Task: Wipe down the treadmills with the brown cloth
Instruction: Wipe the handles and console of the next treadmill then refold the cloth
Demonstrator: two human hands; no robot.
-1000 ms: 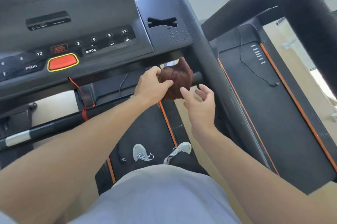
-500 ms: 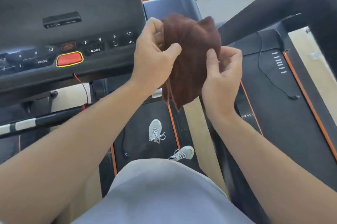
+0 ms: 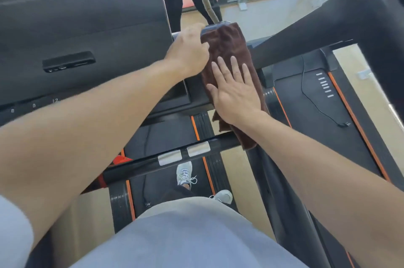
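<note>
On treadmill console (image 3: 192, 93), brown cloth (image 3: 229, 49) now spread flat.

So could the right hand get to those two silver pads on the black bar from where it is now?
Probably yes. The right hand lies flat on the brown cloth, and the silver pads sit lower down on the black bar with open space between. Only the cloth's hanging end is close by.
</note>
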